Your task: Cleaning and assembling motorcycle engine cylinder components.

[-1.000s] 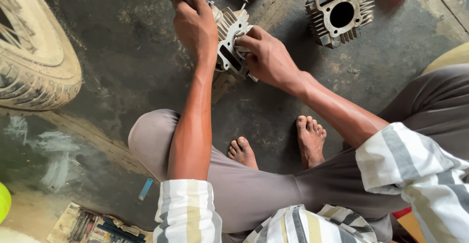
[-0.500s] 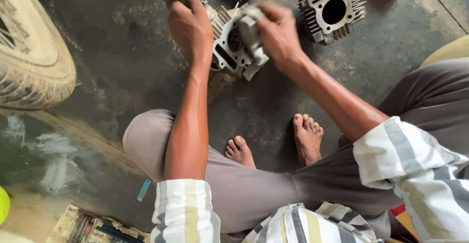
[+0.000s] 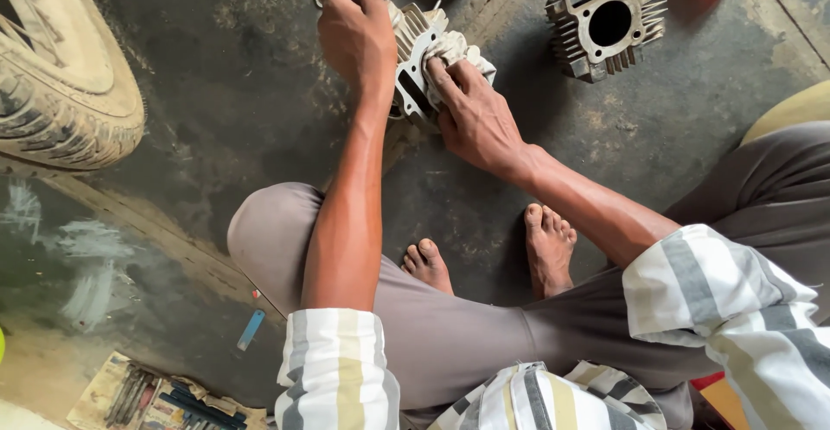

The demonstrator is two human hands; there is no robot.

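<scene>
A motorcycle repair workshop: stained concrete floor [image 3: 216, 119], dusty tyre [image 3: 60, 76] at one side, finned engine cylinder [image 3: 609, 19] and other metal engine parts lying about, tools on a tray [image 3: 164, 395].

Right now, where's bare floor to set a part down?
Bare floor between the tyre and left hand, and right of the feet below the cylinder block. Crowded at top centre: both hands, right hand, on the finned part.

A flat, worn rectangular package [image 3: 164, 395] of tan cardboard with dark blue and grey printed tool shapes lies on the floor at the lower left edge.
</scene>
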